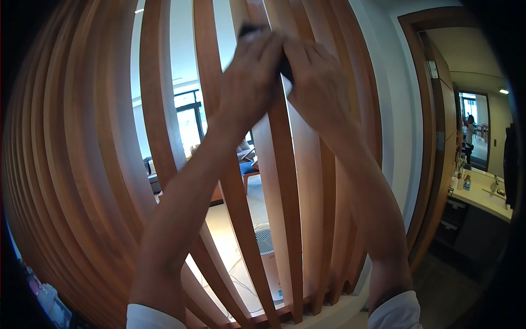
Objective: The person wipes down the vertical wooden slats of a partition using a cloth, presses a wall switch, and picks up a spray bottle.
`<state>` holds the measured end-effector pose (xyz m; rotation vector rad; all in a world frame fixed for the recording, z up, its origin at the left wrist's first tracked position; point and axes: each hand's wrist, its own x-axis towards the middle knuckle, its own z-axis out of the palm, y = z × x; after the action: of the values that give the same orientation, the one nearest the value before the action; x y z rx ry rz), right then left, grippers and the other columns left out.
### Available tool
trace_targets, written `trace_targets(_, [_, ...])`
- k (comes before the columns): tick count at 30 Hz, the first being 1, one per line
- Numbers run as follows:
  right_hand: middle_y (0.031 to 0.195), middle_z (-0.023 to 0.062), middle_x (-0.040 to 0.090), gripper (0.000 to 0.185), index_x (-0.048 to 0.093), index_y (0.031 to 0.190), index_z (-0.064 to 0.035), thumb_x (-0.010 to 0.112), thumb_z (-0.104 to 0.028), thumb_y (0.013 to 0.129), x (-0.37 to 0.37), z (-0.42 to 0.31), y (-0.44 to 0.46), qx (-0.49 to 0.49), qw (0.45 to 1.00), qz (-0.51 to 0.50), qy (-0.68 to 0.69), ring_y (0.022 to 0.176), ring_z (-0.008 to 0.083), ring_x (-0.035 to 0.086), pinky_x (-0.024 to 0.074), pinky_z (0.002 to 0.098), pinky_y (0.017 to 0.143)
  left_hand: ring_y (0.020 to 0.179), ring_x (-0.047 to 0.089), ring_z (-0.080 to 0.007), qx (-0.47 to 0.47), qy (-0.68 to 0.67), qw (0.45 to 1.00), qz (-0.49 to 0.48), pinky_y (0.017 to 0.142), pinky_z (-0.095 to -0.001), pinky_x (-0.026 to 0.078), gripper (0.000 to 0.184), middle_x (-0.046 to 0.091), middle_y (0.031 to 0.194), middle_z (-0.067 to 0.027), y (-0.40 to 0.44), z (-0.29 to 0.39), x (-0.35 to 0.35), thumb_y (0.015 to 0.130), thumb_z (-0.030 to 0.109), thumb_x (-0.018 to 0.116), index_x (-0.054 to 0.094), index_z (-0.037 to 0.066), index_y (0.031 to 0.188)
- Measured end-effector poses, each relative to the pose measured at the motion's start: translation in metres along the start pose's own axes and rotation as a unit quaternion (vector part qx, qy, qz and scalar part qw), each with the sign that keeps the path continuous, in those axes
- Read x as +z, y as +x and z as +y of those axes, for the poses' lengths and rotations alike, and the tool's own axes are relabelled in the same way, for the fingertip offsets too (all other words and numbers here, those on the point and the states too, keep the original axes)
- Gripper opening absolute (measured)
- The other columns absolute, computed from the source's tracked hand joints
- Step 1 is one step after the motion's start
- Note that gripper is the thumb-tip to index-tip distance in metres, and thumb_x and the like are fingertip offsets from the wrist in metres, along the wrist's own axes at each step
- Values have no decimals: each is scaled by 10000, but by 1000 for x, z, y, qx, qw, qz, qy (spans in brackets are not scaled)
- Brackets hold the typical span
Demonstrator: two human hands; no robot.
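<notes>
Both my arms reach up to a wooden slat [281, 159] of a tall slatted screen. My left hand [249, 77] is closed near the top of the view, its fingers bent over a dark, cloth-like piece [286, 69]. From the other side, my right hand [318, 82] presses against the same dark piece, its fingers bent and close to the left hand's. A dark corner of it sticks out above the left fingers. The hands are slightly blurred, and most of the piece is hidden behind them.
More slats [76, 137] curve away to the left. Through the gaps show a round, pale appliance [268, 257] with a grille top, cables on the floor and a blue-seated chair [249, 166]. At right, a wooden door [438, 98] stands open beside a washbasin counter [482, 194].
</notes>
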<state>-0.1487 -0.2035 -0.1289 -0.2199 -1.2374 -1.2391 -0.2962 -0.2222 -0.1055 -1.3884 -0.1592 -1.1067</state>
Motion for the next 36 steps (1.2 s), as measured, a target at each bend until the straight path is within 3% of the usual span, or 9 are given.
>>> trace_targets(2, [1072,213,619,506,537,1201,35,690,-37,723,40,7,-2,48,998,-32,-5,952,357,635,538,423,813,1210,549,-337,6,37,999,-25,941,-409,504,538,582,1297,-156,-6,-34,36,755,2,643,539,16,1283])
trace_targets(4, [1163,246,583,536,515,1242,58,665,-21,734,66,6,-26,94,994,-57,-11,1002,390,621,530,438,867,1303,493,-314,32,59,985,-162,1022,-414,451,547,544,1371,-145,-24,-54,61,769,29,653,535,12,1303])
trace_targets(7, [1297,310,481,643,390,1344,137,603,-25,759,64,-1,-40,256,916,-209,226,1155,473,539,483,473,994,1331,479,-335,38,45,974,-217,992,-447,486,596,514,1415,-152,-21,-43,49,732,15,723,548,27,1301])
trace_targets(9, [1321,322,463,650,377,1354,140,595,-34,766,66,1,-32,242,920,-215,223,1166,474,533,481,476,994,1371,435,-325,36,53,952,-300,1044,-451,449,619,484,1447,-160,-16,-50,44,750,22,723,528,21,1337])
trace_targets(19, [1494,354,274,747,292,1462,95,533,-186,812,152,80,87,125,961,-203,137,1399,475,283,288,461,1166,1461,263,-333,-9,163,942,-295,1217,-379,232,651,313,1549,-220,77,-169,104,882,79,572,337,-25,1480])
trace_targets(23, [1544,345,181,750,231,1502,57,510,-254,879,140,66,51,140,955,-215,150,1450,473,178,267,472,1177,1467,248,-329,9,153,939,-308,1225,-377,210,673,322,1547,-212,53,-149,92,858,43,575,332,-26,1482])
trace_targets(26, [1545,345,165,763,177,1498,88,530,-251,913,106,26,0,151,957,-189,163,1447,479,176,281,487,1169,1457,280,-332,57,87,948,-300,1129,-414,391,712,362,1525,-207,10,-110,59,778,-77,578,365,-32,1455])
trace_targets(33, [1475,451,151,721,231,1394,239,589,-152,906,28,-57,-85,187,937,-240,171,1402,572,179,297,530,1144,1460,292,-304,90,37,922,-374,1138,-449,361,671,337,1549,-183,-49,-23,2,823,-12,582,374,-20,1461])
trace_targets(36, [1531,375,126,786,166,1478,131,617,-109,881,39,-45,-76,175,948,-228,137,1425,508,201,317,481,1149,1458,300,-290,93,86,911,-392,1141,-438,360,680,348,1547,-177,-41,-24,5,831,27,604,372,-3,1469])
